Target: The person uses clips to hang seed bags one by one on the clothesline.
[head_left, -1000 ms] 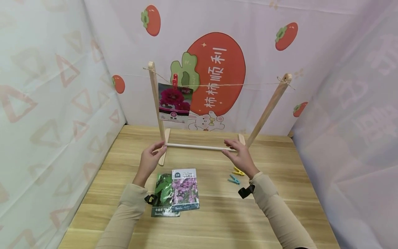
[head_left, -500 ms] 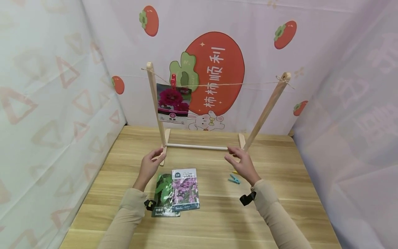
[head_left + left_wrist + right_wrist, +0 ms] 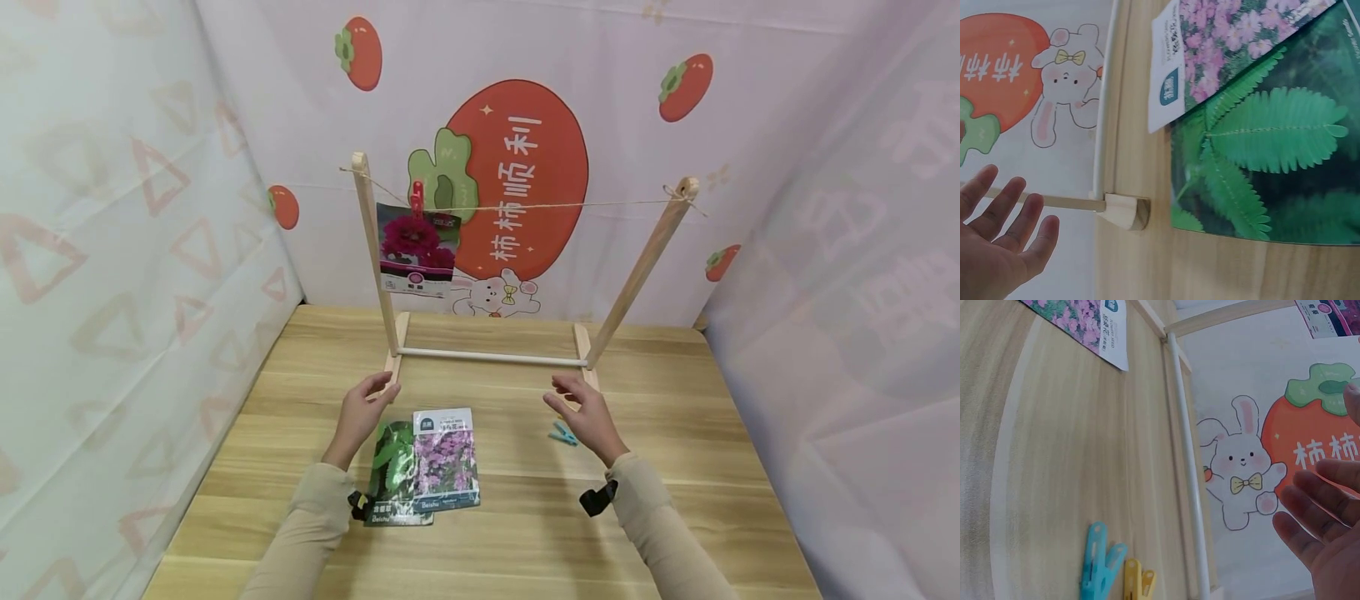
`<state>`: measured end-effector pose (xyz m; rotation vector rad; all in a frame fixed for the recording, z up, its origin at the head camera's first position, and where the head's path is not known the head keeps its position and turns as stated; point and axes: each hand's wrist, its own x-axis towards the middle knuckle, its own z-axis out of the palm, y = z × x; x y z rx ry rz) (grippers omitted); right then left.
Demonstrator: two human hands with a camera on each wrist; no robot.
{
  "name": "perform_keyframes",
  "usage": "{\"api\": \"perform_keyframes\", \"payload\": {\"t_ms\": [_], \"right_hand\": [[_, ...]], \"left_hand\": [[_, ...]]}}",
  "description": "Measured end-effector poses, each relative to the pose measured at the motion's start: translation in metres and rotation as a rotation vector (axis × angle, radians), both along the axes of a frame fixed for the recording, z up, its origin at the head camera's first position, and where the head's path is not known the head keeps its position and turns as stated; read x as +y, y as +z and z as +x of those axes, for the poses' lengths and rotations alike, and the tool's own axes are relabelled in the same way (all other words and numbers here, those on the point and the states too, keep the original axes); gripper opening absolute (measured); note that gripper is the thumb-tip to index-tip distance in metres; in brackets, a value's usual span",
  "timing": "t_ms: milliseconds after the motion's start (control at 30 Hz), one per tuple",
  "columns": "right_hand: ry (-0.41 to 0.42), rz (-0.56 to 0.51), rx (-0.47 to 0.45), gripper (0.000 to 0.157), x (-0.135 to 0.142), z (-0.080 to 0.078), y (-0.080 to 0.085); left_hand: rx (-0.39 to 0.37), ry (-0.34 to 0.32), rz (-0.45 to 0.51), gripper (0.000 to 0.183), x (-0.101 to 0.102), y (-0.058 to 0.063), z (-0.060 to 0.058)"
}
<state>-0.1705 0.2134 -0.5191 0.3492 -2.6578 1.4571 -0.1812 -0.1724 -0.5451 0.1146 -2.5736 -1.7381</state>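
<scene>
A wooden drying rack stands at the back of the table, with a white crossbar between its feet. A string runs between its two posts. A red clip pins a red-flower seed packet to the string. My left hand hovers open near the rack's left foot and holds nothing. My right hand hovers open near the right foot, also with nothing in it. A fern packet and a purple-flower packet lie between my forearms.
A blue clip lies just by my right hand, and the right wrist view shows a yellow clip beside it. Fabric walls close in the table at the left, back and right.
Both hands have let go of the rack's crossbar ends and drawn back toward me. The rack stands on its own. My right hand now hides the yellow clip in the head view.
</scene>
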Motion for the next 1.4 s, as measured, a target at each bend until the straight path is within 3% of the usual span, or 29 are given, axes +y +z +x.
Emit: {"api": "perform_keyframes", "payload": {"t_ms": [167,300,567,867,1133,1400], "right_hand": [[-0.018,-0.005,-0.028,0.043,0.001,0.004,-0.009],[-0.030,-0.002,-0.053,0.044,0.002,0.006,-0.018],[-0.047,0.043,-0.153,0.057,0.008,0.010,-0.037],[-0.044,0.086,-0.232,0.066,0.015,0.016,-0.051],[-0.075,0.225,-0.189,0.054,0.023,0.023,-0.064],[-0.094,0.276,-0.205,0.053,0.023,0.023,-0.076]], "left_hand": [[-0.023,-0.015,-0.005,0.060,-0.002,-0.008,0.001],[-0.085,-0.028,-0.002,0.058,-0.004,-0.012,0.002],[-0.161,-0.020,-0.024,0.054,-0.009,-0.026,0.003],[-0.210,-0.087,-0.076,0.061,-0.015,-0.043,0.006],[-0.192,-0.105,-0.230,0.061,-0.016,-0.052,0.008],[-0.144,-0.150,-0.417,0.064,-0.015,-0.050,0.010]]}}
